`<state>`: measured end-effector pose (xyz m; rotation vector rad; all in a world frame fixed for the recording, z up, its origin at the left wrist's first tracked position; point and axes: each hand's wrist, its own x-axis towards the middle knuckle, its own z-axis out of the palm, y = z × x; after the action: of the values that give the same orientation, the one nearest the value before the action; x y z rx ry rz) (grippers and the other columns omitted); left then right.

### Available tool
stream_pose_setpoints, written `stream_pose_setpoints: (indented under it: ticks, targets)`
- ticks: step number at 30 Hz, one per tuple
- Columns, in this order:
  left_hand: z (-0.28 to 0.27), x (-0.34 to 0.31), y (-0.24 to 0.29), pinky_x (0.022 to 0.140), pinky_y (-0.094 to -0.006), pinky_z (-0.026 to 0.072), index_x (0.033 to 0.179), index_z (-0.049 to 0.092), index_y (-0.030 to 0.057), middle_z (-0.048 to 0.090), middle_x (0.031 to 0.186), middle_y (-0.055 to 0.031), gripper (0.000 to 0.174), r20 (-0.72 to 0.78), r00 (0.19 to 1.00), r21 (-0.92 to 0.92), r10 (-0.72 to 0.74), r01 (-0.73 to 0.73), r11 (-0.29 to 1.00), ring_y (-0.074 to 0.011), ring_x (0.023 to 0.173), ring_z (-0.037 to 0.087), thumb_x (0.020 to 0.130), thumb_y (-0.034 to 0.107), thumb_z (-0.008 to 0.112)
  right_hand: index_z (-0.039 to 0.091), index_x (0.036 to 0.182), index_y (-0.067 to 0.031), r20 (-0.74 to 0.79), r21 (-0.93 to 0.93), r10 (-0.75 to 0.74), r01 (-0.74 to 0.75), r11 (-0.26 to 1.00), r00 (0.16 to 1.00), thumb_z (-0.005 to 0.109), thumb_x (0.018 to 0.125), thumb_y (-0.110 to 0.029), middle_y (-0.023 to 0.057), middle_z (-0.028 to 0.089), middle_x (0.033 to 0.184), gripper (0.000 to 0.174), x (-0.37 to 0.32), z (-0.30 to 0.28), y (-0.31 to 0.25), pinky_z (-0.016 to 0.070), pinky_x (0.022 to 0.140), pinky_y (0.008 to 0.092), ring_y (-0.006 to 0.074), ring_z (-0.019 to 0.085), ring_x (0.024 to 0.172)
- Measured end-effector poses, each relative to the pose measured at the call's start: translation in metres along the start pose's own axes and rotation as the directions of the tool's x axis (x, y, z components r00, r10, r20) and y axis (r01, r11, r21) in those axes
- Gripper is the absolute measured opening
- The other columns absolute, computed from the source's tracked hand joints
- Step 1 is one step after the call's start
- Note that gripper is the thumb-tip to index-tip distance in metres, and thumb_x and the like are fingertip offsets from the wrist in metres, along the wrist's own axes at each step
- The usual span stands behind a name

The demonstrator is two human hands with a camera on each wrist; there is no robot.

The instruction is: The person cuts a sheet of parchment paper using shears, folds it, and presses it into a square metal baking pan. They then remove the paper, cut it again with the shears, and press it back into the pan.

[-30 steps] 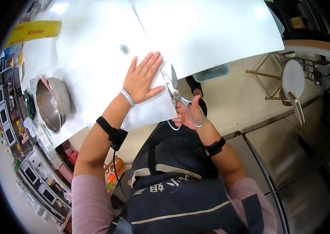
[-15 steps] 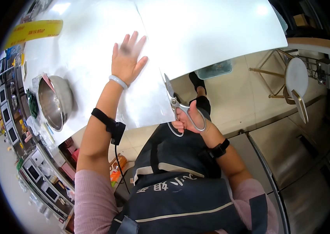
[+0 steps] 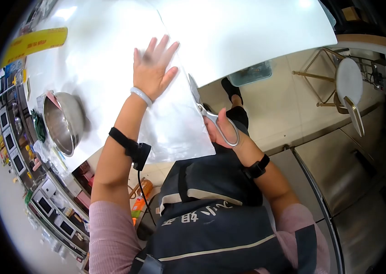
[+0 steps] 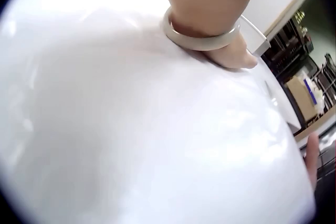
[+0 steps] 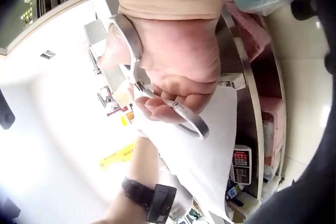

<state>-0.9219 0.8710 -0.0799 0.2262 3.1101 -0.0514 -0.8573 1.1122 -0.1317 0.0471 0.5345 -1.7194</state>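
Note:
My left hand (image 3: 151, 71) lies with fingers spread on a white, slightly shiny sheet (image 3: 174, 130) that covers the table and hangs past its near edge. The left wrist view shows the same sheet (image 4: 131, 129) spread broadly beneath the bangled wrist. My right hand (image 3: 224, 125) holds a pair of metal scissors (image 3: 194, 87) at the sheet's right edge, blades pointing away from me. In the head view the sheet hides the lower handle loop. Curled fingers go round that handle (image 5: 197, 123) in the right wrist view, while the other loop sits by the thumb.
At the left of the table stands a steel bowl (image 3: 72, 121), with a yellow wrap box (image 3: 38, 44) farther back. Beyond the table's right edge are a translucent bin (image 3: 252, 74) on the floor and a round stool (image 3: 349, 82).
My left hand has slid away from the scissors, farther up and left over the sheet. The scissors' blades stood apart earlier; now they overlap the sheet's edge, and its near corner covers the lower handle.

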Motion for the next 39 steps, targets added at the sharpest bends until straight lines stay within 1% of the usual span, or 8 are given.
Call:
stream_pose_setpoints:
  ticks: [14, 17, 22, 29, 31, 33, 35, 39]
  targets:
    - [0.002, 0.0, 0.003, 0.106, -0.0533, 0.0089, 0.137, 0.032, 0.0228, 0.024, 0.145, -0.0039, 0.054, 0.004, 1.0, -0.006, -0.029, 0.029, 1.0, -0.0263, 0.134, 0.019, 0.086, 0.042, 0.034, 0.035, 0.13, -0.006, 0.13, 0.276, -0.057, 0.019, 0.961, 0.99, 0.028, 0.061, -0.086, 0.0009, 0.056, 0.101, 0.106, -0.006, -0.001, 0.0, 0.0406, 0.064, 0.0198, 0.0081, 0.051, 0.076]
    - [0.002, 0.0, 0.003, 0.106, -0.053, 0.0091, 0.137, 0.031, 0.0216, 0.025, 0.144, -0.0043, 0.055, 0.002, 1.0, 0.005, -0.029, 0.029, 1.0, -0.0265, 0.134, 0.019, 0.087, 0.042, 0.034, 0.033, 0.132, -0.0067, -0.149, 0.116, 0.018, -0.001, 0.993, 0.989, 0.026, 0.062, -0.086, 0.0015, 0.054, 0.11, 0.107, 0.001, 0.033, -0.017, 0.0407, 0.063, 0.0198, 0.0072, 0.051, 0.078]
    - [0.001, 0.001, 0.003, 0.106, -0.053, 0.0089, 0.137, 0.031, 0.0194, 0.025, 0.144, -0.0049, 0.056, -0.009, 1.0, -0.028, -0.026, 0.026, 0.999, -0.0271, 0.134, 0.019, 0.087, 0.044, 0.034, 0.011, 0.14, -0.004, 0.013, 0.092, -0.072, 0.07, 0.993, 0.997, 0.026, 0.067, -0.083, 0.0083, 0.023, 0.143, 0.108, 0.02, 0.012, -0.024, 0.0276, 0.102, 0.0323, 0.019, 0.029, 0.128]
    - [0.002, 0.001, 0.001, 0.106, -0.053, 0.0093, 0.137, 0.03, 0.0188, 0.025, 0.144, -0.0047, 0.057, -0.009, 1.0, -0.026, -0.022, 0.022, 0.999, -0.027, 0.134, 0.019, 0.086, 0.044, 0.035, 0.013, 0.14, -0.0037, -0.022, 0.078, -0.081, 0.083, 0.993, 0.996, 0.025, 0.067, -0.083, 0.009, 0.025, 0.142, 0.108, 0.033, -0.004, -0.015, 0.0293, 0.101, 0.0323, 0.0193, 0.031, 0.126]
    - [0.0, 0.002, 0.002, 0.106, -0.053, 0.0095, 0.137, 0.03, 0.0187, 0.025, 0.144, -0.0045, 0.058, -0.007, 1.0, -0.018, -0.02, 0.02, 1.0, -0.0269, 0.134, 0.019, 0.086, 0.043, 0.037, 0.014, 0.14, -0.0039, 0.633, 0.685, -0.452, -0.183, 0.706, 0.629, 0.025, 0.069, -0.081, 0.0096, 0.024, 0.142, 0.105, 0.05, -0.046, 0.014, 0.026, 0.103, 0.0327, 0.0202, 0.028, 0.128]
    - [-0.001, 0.001, 0.001, 0.106, -0.0531, 0.0098, 0.137, 0.031, 0.0186, 0.025, 0.144, -0.0043, 0.058, -0.004, 1.0, -0.014, -0.024, 0.024, 1.0, -0.0269, 0.134, 0.019, 0.085, 0.042, 0.038, 0.017, 0.139, -0.003, 0.594, 0.669, -0.398, -0.155, 0.727, 0.699, 0.025, 0.069, -0.081, 0.0097, 0.031, 0.139, 0.105, 0.041, -0.037, 0.008, 0.0328, 0.097, 0.0302, 0.0198, 0.036, 0.122]
    - [-0.001, 0.001, 0.003, 0.106, -0.0532, 0.0104, 0.137, 0.031, 0.0183, 0.025, 0.144, -0.0043, 0.058, -0.009, 1.0, -0.026, -0.021, 0.021, 0.999, -0.0269, 0.134, 0.019, 0.084, 0.041, 0.04, 0.02, 0.138, -0.0019, -0.083, -0.01, -0.133, 0.133, 0.991, 0.988, 0.027, 0.068, -0.082, 0.0084, 0.04, 0.132, 0.106, 0.026, 0.019, -0.025, 0.0394, 0.084, 0.0257, 0.0175, 0.045, 0.11]
    - [-0.003, 0.001, 0.003, 0.105, -0.0539, 0.0111, 0.137, 0.031, 0.0181, 0.025, 0.144, -0.0043, 0.058, -0.006, 1.0, -0.028, -0.03, 0.03, 0.999, -0.027, 0.133, 0.02, 0.085, 0.041, 0.04, 0.032, 0.132, -0.0067, -0.134, 0.081, -0.083, 0.094, 0.992, 0.988, 0.017, 0.059, -0.09, -0.0007, 0.057, 0.093, 0.112, 0.039, 0.02, -0.029, 0.0351, 0.055, 0.0183, 0.006, 0.046, 0.062]
